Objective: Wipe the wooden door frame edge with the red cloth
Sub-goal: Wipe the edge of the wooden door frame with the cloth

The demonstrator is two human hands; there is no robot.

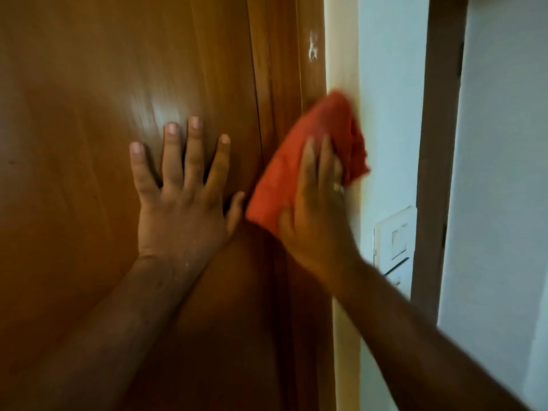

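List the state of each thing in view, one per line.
Left hand: flat on the wooden door, fingers spread, holding nothing.
Right hand: pressing the red cloth against the door frame edge.
Red cloth: bunched, blurred.
Door frame edge: pale scuff marks above the cloth.
Wall switch: position cannot be told.

Background: wall and switch.
White switch plate (393,243) is mounted on pale wall (391,84); a brown vertical strip (436,143) is seen just beside it.
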